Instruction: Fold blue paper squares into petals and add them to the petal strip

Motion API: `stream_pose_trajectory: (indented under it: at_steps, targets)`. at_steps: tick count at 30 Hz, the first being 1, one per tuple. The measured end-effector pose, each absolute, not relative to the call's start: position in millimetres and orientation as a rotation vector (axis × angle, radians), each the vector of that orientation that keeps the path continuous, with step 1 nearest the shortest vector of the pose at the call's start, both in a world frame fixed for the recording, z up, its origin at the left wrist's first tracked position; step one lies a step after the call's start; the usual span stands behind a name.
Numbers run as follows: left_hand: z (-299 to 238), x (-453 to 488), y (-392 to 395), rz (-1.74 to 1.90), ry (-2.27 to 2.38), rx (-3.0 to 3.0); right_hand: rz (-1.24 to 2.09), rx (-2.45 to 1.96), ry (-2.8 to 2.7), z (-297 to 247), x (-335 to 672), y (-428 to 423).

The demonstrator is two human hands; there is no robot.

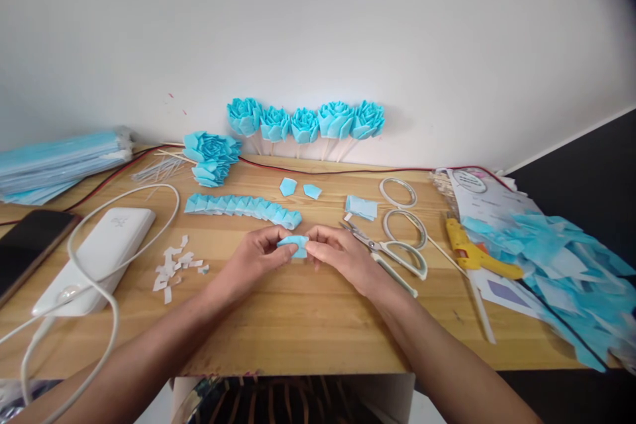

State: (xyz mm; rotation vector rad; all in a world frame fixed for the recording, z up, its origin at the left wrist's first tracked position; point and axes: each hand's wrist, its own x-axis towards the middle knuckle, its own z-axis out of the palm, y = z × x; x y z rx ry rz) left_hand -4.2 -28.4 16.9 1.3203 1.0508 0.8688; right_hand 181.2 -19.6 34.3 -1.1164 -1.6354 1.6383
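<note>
Between my two hands is a small folded blue piece (pixel 299 248), thin like paper or fabric. My left hand (pixel 265 250) pinches its left end between thumb and fingers. At its right end my right hand (pixel 338 253) pinches it the same way. Just beyond lie two loose blue folded petals (pixel 288 187). A row of overlapping blue petals (pixel 243 207) stretches to the left of them. A small stack of blue pieces (pixel 362 207) rests past my right hand, and scissors (pixel 382 248) lie beside that hand with blades toward it.
Blue flowers on sticks (pixel 305 124) lean on the wall; more flowers (pixel 211 156) lie left. Tape rolls (pixel 405 228), a yellow glue gun (pixel 464 252) and blue scraps (pixel 571 271) are right. White paper bits (pixel 171 265), a power bank (pixel 99 258), its cable and a phone (pixel 34 248) are left.
</note>
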Motion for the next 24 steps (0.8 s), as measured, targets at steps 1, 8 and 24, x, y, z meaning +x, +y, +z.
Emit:
stream_pose_trajectory:
  at_steps: [1, 8, 24]
  targets:
    - [16.8, -4.0, -28.5, 0.864, 1.055, 1.321, 1.64, -1.133, -1.637, 34.1, 181.1, -19.8]
    - [18.9, -6.5, -28.7, 0.804, 1.087, 1.319, 1.549, -1.252, -1.661, 29.1, 179.7, -20.1]
    - [18.5, -8.3, -30.1, 0.872, 1.103, 1.333, 1.423, -1.262, -1.661, 27.1, 175.4, -20.5]
